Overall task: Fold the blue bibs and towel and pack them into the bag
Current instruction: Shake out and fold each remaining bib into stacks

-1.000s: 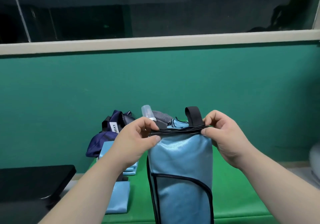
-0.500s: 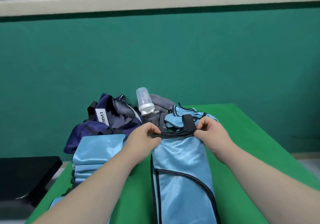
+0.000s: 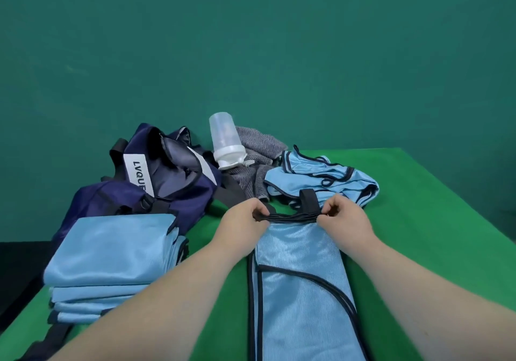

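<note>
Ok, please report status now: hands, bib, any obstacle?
Hands: left hand, right hand both pinch black top edge of long bib. Bib lies on green table. Left of it folded stack, behind it crumpled bib.

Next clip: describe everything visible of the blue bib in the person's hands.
The bib is shiny light-blue fabric edged in dark trim, folded into a long narrow strip lying on the green table. A curved dark seam crosses it. The left hand and right hand pinch its gathered dark far edge, where a black strap loop stands up.
</note>
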Demonstrator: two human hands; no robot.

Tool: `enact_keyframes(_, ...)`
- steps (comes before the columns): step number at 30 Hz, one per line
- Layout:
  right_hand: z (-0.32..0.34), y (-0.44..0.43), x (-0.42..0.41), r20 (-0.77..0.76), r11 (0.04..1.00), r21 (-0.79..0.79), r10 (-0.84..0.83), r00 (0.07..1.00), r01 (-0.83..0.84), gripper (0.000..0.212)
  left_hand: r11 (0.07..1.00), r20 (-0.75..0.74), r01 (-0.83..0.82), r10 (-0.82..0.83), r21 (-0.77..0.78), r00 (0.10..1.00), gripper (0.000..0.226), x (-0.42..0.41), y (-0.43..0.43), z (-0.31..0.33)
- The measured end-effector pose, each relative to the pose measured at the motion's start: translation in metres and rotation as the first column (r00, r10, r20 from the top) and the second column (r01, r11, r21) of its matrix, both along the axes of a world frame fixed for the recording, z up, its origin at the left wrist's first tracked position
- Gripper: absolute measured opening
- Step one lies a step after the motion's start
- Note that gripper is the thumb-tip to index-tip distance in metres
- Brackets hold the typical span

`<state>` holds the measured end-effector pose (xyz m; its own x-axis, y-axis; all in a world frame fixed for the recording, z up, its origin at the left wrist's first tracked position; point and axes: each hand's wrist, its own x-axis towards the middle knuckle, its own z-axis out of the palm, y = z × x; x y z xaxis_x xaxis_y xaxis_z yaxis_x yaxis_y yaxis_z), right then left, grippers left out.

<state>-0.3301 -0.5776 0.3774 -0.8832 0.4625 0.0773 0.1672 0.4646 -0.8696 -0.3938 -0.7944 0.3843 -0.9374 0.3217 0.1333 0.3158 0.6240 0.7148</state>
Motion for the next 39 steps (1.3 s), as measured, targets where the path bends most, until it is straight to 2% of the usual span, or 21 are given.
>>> enact_keyframes(7, -0.011, 0.001, 0.017, 0.007, 0.999, -0.014, -0.046, 0.999, 0.046, 0.016, 0.998, -0.05, 0.008, -0.011, -0.065, 0.999, 0.029, 0.022, -0.012, -0.006)
enact_keyframes(13, -0.013, -0.002, 0.092, 0.055, 0.995, 0.014, -0.097, 0.994, 0.097, 0.016, 0.993, 0.024, 0.11, -0.109, -0.052, 0.994, 0.018, 0.117, -0.038, -0.003)
enact_keyframes(18, -0.014, -0.024, 0.165, 0.057, 0.999, -0.016, -0.04, 0.998, 0.041, 0.014, 0.971, 0.087, 0.228, -0.222, -0.07, 0.971, 0.011, 0.212, -0.052, -0.009)
enact_keyframes(20, -0.015, -0.034, 0.192, 0.056, 0.999, -0.016, -0.027, 0.998, 0.028, 0.014, 0.963, 0.07, 0.243, -0.236, -0.113, 0.969, 0.011, 0.247, -0.055, -0.009)
enact_keyframes(24, -0.018, -0.053, 0.241, 0.036, 0.999, -0.043, 0.0, 0.999, 0.002, 0.017, 0.94, -0.036, 0.246, -0.262, -0.237, 0.964, 0.024, 0.304, -0.053, -0.005)
enact_keyframes(29, -0.021, -0.063, 0.283, -0.001, 0.999, -0.048, 0.015, 1.0, -0.015, 0.02, 0.898, -0.083, 0.226, -0.276, -0.377, 0.958, 0.061, 0.356, -0.043, 0.0)
enact_keyframes(31, -0.022, -0.063, 0.295, -0.009, 0.997, -0.079, 0.0, 1.0, 0.0, 0.018, 0.88, -0.098, 0.193, -0.259, -0.433, 0.961, 0.066, 0.368, -0.037, -0.001)
enact_keyframes(35, -0.024, -0.059, 0.313, -0.018, 0.986, -0.167, -0.029, 0.999, 0.026, 0.017, 0.873, -0.108, 0.162, -0.236, -0.46, 0.966, 0.043, 0.372, -0.03, -0.003)
enact_keyframes(39, -0.026, -0.056, 0.32, -0.022, 0.987, -0.158, 0.004, 1.0, -0.008, 0.017, 0.929, -0.09, 0.134, -0.175, -0.345, 0.98, 0.038, 0.364, -0.036, -0.004)
